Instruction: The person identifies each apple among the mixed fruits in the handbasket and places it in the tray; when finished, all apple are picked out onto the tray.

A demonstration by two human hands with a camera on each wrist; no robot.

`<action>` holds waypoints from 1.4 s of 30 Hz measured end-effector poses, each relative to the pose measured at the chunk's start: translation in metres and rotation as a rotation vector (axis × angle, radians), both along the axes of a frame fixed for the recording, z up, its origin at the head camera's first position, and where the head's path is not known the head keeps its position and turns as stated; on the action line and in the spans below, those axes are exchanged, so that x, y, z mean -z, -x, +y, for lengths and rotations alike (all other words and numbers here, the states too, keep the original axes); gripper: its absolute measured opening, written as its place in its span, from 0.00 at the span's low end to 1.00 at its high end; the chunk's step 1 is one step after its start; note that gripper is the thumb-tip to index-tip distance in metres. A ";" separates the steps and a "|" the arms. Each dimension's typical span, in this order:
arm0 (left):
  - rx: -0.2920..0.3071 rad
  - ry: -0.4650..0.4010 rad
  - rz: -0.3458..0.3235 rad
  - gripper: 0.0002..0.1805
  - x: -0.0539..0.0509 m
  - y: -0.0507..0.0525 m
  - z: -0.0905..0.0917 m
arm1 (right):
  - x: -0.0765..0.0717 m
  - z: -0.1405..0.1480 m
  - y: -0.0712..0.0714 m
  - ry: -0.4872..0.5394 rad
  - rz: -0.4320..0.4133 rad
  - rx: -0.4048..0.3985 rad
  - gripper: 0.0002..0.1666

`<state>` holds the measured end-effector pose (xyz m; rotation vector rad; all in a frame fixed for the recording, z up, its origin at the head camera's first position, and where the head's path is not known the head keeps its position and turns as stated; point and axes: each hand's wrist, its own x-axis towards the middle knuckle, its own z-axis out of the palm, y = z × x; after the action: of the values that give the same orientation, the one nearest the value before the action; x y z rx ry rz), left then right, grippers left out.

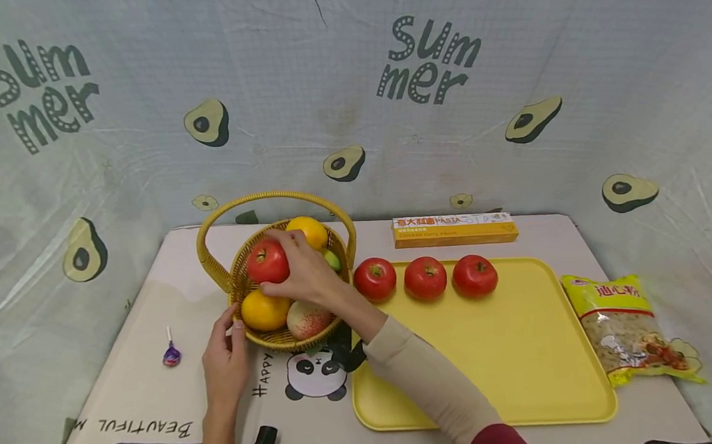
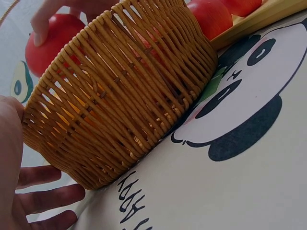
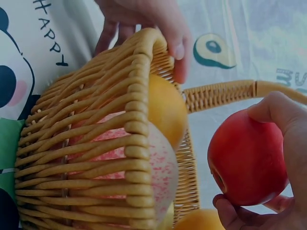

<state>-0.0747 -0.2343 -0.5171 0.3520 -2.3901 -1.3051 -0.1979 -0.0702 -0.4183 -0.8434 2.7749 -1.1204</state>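
My right hand (image 1: 301, 271) grips a red apple (image 1: 268, 262) over the wicker basket (image 1: 335, 319). In the right wrist view the apple (image 3: 247, 158) sits between thumb and fingers, just off the basket's rim. My left hand (image 1: 225, 361) holds the basket's near left side, its thumb at the rim and the other fingers along the outer wall. Inside the basket lie an orange fruit (image 1: 265, 310), a pinkish peach (image 1: 308, 319), a second orange fruit (image 1: 308, 231) at the back and a green fruit (image 1: 332, 259), partly hidden by my right hand.
A yellow tray (image 1: 486, 358) lies on the right, with three red apples (image 1: 425, 278) along its far edge. Behind it is a pasta box (image 1: 455, 230); a pasta bag (image 1: 629, 329) lies to its right. A lollipop (image 1: 171, 351) lies left of the basket, whose tall handle (image 1: 272, 196) arches above it.
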 end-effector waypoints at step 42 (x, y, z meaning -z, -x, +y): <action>-0.005 -0.006 0.007 0.24 0.001 0.000 0.000 | -0.003 0.119 -0.054 0.337 0.141 0.103 0.49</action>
<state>-0.0750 -0.2340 -0.5178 0.3542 -2.3786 -1.3095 -0.1439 0.0487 -0.4158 -0.8411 2.8120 -1.6422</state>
